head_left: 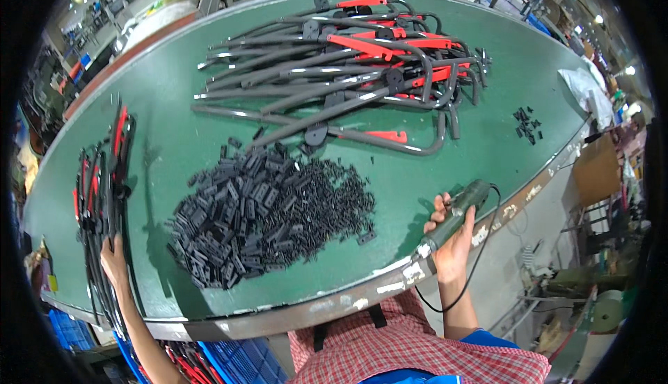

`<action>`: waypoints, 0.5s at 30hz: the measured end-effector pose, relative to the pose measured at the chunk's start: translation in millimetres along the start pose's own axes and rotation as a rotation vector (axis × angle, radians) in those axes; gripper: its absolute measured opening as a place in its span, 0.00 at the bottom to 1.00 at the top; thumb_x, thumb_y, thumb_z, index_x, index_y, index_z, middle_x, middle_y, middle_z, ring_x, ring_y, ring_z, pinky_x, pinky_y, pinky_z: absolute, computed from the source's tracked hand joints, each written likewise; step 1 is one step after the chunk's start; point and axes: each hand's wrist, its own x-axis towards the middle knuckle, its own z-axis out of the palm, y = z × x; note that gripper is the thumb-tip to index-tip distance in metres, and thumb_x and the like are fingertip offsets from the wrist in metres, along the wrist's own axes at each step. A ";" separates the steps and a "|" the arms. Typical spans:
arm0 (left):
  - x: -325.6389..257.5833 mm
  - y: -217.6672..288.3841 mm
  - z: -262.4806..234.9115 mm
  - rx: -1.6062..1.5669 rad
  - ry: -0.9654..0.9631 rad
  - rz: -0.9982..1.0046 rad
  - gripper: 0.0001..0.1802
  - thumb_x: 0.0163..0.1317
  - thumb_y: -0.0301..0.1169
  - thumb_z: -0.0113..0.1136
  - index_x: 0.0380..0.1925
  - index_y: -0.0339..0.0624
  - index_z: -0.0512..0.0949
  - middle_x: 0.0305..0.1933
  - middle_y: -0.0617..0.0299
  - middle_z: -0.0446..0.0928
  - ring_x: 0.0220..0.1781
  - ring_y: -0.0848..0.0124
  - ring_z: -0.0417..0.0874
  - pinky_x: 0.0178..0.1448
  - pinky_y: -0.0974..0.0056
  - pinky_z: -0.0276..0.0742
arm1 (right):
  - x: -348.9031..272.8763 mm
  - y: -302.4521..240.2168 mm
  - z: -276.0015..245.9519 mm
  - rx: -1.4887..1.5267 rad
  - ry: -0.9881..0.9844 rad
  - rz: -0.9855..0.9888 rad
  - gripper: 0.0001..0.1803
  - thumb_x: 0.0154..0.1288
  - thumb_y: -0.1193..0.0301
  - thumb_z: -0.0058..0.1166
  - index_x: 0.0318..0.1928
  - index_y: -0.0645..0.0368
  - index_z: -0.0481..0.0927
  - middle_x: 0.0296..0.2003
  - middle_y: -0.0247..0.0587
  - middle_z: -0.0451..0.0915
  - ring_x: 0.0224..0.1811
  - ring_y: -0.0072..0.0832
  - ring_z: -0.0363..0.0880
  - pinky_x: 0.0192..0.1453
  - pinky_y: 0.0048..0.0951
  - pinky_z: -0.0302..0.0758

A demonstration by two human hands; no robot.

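My right hand (456, 245) is wrapped round a dark green corded electric screwdriver (467, 202) at the table's near right edge. Its tip points down and to the left, and its black cord loops below my wrist. At the far left my left hand (113, 260) is closed on a dark metal tube frame (111, 196) with red parts, at the side of a stack of similar frames (89, 203). Between my hands lies a heap of black rectangular plastic pieces (233, 210), with many small black screws (334, 200) spread along its right side.
Bent grey tube frames (327, 71) with red brackets and black discs are piled across the far side of the green table (410, 189). A few small black pieces (529, 126) lie at the right near a white plastic bag (584, 92). Blue crates (243, 360) stand below the near edge.
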 end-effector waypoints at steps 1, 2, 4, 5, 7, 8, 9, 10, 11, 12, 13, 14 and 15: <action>23.1 -51.8 10.5 0.032 0.064 0.142 0.24 0.63 0.46 0.56 0.42 0.31 0.78 0.24 0.44 0.75 0.24 0.57 0.75 0.32 0.55 0.69 | -2.9 -0.5 3.2 -0.003 0.037 -0.022 0.27 0.72 0.46 0.40 0.58 0.54 0.69 0.49 0.38 0.74 0.36 0.24 0.71 0.42 0.33 0.74; 40.1 -34.0 2.0 0.059 -0.221 -0.057 0.23 0.63 0.45 0.56 0.43 0.34 0.78 0.31 0.41 0.79 0.32 0.48 0.80 0.41 0.52 0.73 | -7.4 -1.4 3.3 -0.015 0.056 -0.050 0.29 0.72 0.46 0.39 0.61 0.53 0.67 0.49 0.38 0.73 0.37 0.24 0.71 0.42 0.34 0.74; 52.6 -7.1 -12.2 0.401 -0.256 -0.022 0.21 0.61 0.43 0.56 0.44 0.36 0.80 0.38 0.42 0.80 0.42 0.46 0.80 0.51 0.51 0.73 | -9.8 -6.1 -4.9 -0.026 0.072 -0.050 0.30 0.72 0.45 0.39 0.62 0.53 0.66 0.49 0.37 0.72 0.37 0.24 0.70 0.42 0.35 0.73; 64.9 5.0 -18.7 0.517 -0.157 0.102 0.21 0.60 0.43 0.57 0.45 0.38 0.80 0.39 0.44 0.79 0.43 0.47 0.80 0.54 0.50 0.72 | -6.6 -6.4 -7.4 0.043 0.070 -0.018 0.31 0.71 0.45 0.39 0.63 0.52 0.66 0.47 0.37 0.73 0.36 0.25 0.70 0.41 0.36 0.73; 78.9 76.5 -21.0 0.537 0.013 0.308 0.18 0.60 0.39 0.57 0.45 0.39 0.81 0.41 0.46 0.78 0.46 0.49 0.79 0.56 0.53 0.72 | -2.2 -4.6 -11.4 0.102 0.095 0.028 0.32 0.70 0.44 0.40 0.63 0.52 0.65 0.46 0.37 0.74 0.35 0.25 0.70 0.41 0.37 0.73; 68.2 174.4 -10.3 0.172 -0.120 0.425 0.15 0.61 0.34 0.55 0.45 0.39 0.81 0.41 0.46 0.79 0.46 0.50 0.79 0.56 0.56 0.73 | -2.8 -6.0 -10.4 0.108 0.113 0.029 0.32 0.70 0.44 0.40 0.63 0.52 0.65 0.45 0.37 0.74 0.35 0.25 0.70 0.41 0.37 0.73; 46.0 253.4 13.3 -0.132 -0.097 0.595 0.13 0.61 0.29 0.55 0.43 0.38 0.82 0.41 0.47 0.79 0.45 0.52 0.80 0.55 0.58 0.74 | -2.2 -7.4 -6.7 0.102 0.136 0.023 0.32 0.70 0.44 0.40 0.63 0.52 0.65 0.44 0.37 0.74 0.34 0.26 0.70 0.40 0.38 0.72; 37.2 293.4 60.1 -0.295 -0.157 0.772 0.13 0.59 0.28 0.57 0.43 0.39 0.81 0.42 0.49 0.79 0.46 0.54 0.80 0.54 0.58 0.74 | -2.7 -6.1 -8.3 0.082 0.134 0.018 0.32 0.70 0.43 0.39 0.63 0.52 0.65 0.44 0.37 0.74 0.34 0.26 0.70 0.41 0.38 0.72; -7.5 382.3 72.4 -0.335 -0.295 0.927 0.14 0.58 0.27 0.58 0.45 0.38 0.80 0.46 0.52 0.78 0.50 0.56 0.79 0.54 0.59 0.74 | -4.1 -8.2 -11.5 0.076 0.144 0.007 0.32 0.71 0.43 0.38 0.63 0.52 0.65 0.44 0.37 0.74 0.35 0.26 0.70 0.41 0.39 0.72; -29.8 424.4 95.6 -0.333 -0.275 1.109 0.16 0.55 0.30 0.62 0.44 0.38 0.80 0.46 0.52 0.78 0.50 0.55 0.78 0.54 0.58 0.74 | -4.0 -10.5 -10.7 0.072 0.130 0.022 0.31 0.71 0.43 0.38 0.63 0.52 0.65 0.44 0.38 0.74 0.35 0.26 0.70 0.42 0.39 0.72; -42.7 456.2 115.4 -0.199 -0.266 1.267 0.19 0.54 0.34 0.64 0.45 0.38 0.79 0.46 0.52 0.78 0.48 0.55 0.77 0.52 0.57 0.73 | -3.7 -9.2 -10.1 0.083 0.112 0.029 0.31 0.71 0.43 0.36 0.63 0.51 0.64 0.44 0.38 0.74 0.36 0.26 0.70 0.43 0.39 0.72; -58.4 476.8 132.9 -0.087 -0.291 1.252 0.19 0.56 0.35 0.63 0.46 0.38 0.77 0.43 0.53 0.78 0.47 0.55 0.77 0.51 0.56 0.71 | -3.9 -10.6 -11.2 0.109 0.102 0.024 0.31 0.72 0.43 0.35 0.63 0.51 0.64 0.45 0.38 0.73 0.36 0.27 0.70 0.43 0.39 0.72; -58.8 482.0 147.7 -0.086 -0.272 1.239 0.18 0.55 0.34 0.63 0.44 0.38 0.76 0.40 0.53 0.77 0.46 0.55 0.77 0.49 0.56 0.72 | -3.1 -10.4 -11.5 0.118 0.090 0.024 0.31 0.72 0.43 0.35 0.63 0.51 0.64 0.45 0.39 0.73 0.36 0.27 0.70 0.43 0.39 0.72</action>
